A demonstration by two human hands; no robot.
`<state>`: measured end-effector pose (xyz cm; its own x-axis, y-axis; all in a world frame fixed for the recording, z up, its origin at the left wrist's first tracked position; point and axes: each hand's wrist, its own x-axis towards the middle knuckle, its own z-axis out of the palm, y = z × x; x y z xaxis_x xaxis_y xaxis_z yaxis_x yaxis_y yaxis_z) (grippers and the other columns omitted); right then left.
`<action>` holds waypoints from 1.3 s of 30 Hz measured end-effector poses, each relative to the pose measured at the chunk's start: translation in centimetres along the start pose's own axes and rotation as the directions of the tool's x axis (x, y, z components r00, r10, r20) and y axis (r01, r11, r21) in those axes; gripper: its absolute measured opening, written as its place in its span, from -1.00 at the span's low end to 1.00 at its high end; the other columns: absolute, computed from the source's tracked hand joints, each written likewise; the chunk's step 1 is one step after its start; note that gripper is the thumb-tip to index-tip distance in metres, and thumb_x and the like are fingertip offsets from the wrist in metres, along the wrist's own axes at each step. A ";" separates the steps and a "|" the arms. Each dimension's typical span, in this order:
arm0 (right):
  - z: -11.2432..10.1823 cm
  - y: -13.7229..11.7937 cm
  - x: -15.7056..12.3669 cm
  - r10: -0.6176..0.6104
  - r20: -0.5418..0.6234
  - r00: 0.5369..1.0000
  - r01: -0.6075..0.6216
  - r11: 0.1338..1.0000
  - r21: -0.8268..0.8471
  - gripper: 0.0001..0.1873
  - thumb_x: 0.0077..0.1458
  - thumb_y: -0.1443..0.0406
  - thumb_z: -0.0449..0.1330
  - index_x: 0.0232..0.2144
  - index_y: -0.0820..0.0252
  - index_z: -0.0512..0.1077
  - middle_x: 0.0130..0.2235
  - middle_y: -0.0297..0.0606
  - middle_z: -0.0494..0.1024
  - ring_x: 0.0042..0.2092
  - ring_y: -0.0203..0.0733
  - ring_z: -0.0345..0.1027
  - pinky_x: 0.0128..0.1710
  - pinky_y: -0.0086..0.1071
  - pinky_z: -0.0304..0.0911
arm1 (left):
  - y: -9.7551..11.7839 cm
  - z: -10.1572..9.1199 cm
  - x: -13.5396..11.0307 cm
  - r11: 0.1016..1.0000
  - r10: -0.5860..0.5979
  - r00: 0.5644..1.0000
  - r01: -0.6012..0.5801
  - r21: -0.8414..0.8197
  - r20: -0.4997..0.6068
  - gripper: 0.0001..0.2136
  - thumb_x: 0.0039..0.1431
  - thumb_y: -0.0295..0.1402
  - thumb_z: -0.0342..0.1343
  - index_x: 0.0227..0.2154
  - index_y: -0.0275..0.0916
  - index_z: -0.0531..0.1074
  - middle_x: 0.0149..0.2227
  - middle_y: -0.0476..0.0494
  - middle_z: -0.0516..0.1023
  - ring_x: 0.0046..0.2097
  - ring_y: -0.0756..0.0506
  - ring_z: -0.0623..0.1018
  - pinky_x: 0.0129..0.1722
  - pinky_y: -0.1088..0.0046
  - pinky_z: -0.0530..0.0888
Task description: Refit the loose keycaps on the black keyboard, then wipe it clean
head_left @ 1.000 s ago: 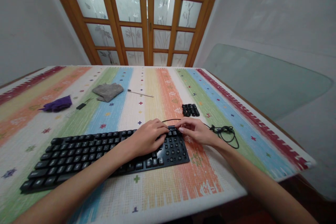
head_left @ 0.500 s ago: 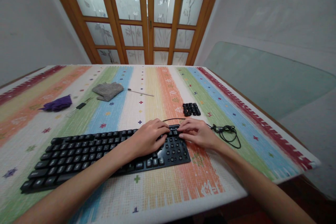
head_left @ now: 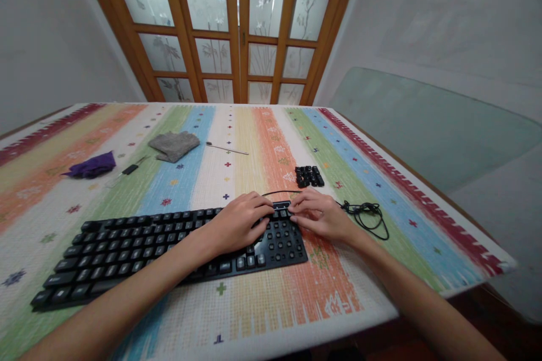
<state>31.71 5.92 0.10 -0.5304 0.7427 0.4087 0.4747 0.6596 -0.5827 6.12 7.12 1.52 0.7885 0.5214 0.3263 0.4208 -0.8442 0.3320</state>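
1. Across the near part of the table (head_left: 275,304) lies a black keyboard (head_left: 135,240), small switches (head_left: 278,235) exposed at its right end.
2. At the far edge there, the left hand (head_left: 241,223) and right hand (head_left: 319,215) face each other, fingers bent; whether they pinch anything, I cannot tell.
3. Just beyond sit loose black keycaps (head_left: 314,176); a coiled cable (head_left: 359,208) lies rightward.
4. Farther left lies a grey cloth (head_left: 173,146).

A crumpled purple cloth (head_left: 92,166) lies left of a rumpled grey cloth (head_left: 174,146) on a striped, multicoloured tablecloth (head_left: 245,175); brown wooden doors (head_left: 244,22) with plant-patterned glass panes (head_left: 207,7) stand beyond.
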 end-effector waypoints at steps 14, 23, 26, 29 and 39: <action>0.0 -0.1 0.0 -0.083 0.030 0.996 0.083 0.996 -0.015 -0.85 0.22 0.33 0.19 -0.42 0.10 0.48 -0.25 -0.24 0.54 -0.20 -0.15 0.35 -0.15 -0.15 0.29 | 0.0 -0.1 -0.3 1.000 -0.005 1.000 0.004 0.018 0.015 -0.78 0.28 -0.47 0.03 -0.06 -0.26 0.48 -0.01 -0.24 0.56 -0.01 -0.17 0.50 0.04 0.18 0.45; -0.2 -0.4 -0.1 -0.079 0.060 0.995 0.088 0.981 -0.175 -0.91 0.17 0.32 0.22 -0.40 0.14 0.47 -0.12 -0.17 0.43 -0.16 -0.13 0.26 -0.14 -0.16 0.26 | -0.2 0.1 -0.3 1.000 0.016 1.000 -0.016 0.015 0.016 -0.78 0.28 -0.47 0.02 -0.06 -0.28 0.47 -0.03 -0.23 0.56 -0.02 -0.17 0.49 0.02 0.18 0.46; 0.2 -0.4 -0.1 -0.085 0.047 0.995 0.092 0.982 -0.166 -0.92 0.16 0.37 0.19 -0.39 0.14 0.45 -0.14 -0.18 0.43 -0.16 -0.13 0.26 -0.14 -0.17 0.26 | -0.2 0.1 -0.2 1.000 0.023 1.000 -0.023 0.017 0.010 -0.78 0.28 -0.47 0.02 -0.07 -0.26 0.46 -0.04 -0.22 0.56 -0.03 -0.17 0.49 0.01 0.18 0.46; 0.4 -0.4 -0.3 -0.077 0.016 0.997 0.078 0.990 -0.114 -0.93 0.13 0.41 0.19 -0.34 0.15 0.43 -0.16 -0.18 0.46 -0.14 -0.12 0.29 -0.12 -0.16 0.27 | -0.2 0.1 -0.3 1.000 0.019 1.000 -0.019 0.017 0.009 -0.77 0.28 -0.47 0.01 -0.05 -0.27 0.44 -0.04 -0.23 0.56 -0.02 -0.17 0.49 0.03 0.18 0.46; 0.5 -0.3 -0.5 -0.020 -0.087 0.996 0.018 0.999 -0.034 -0.78 0.08 0.38 0.21 -0.18 0.12 0.41 -0.23 -0.22 0.51 -0.18 -0.11 0.34 -0.14 -0.16 0.29 | -0.3 0.3 -0.4 1.000 0.004 1.000 -0.004 0.008 0.005 -0.76 0.29 -0.46 0.00 -0.01 -0.27 0.41 -0.04 -0.24 0.55 -0.01 -0.18 0.49 0.02 0.15 0.45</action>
<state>31.48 5.26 -0.27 -0.4767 0.7363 0.4802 0.4888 0.6760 -0.5514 5.80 7.12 1.02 0.7923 0.5171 0.3237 0.4211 -0.8475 0.3231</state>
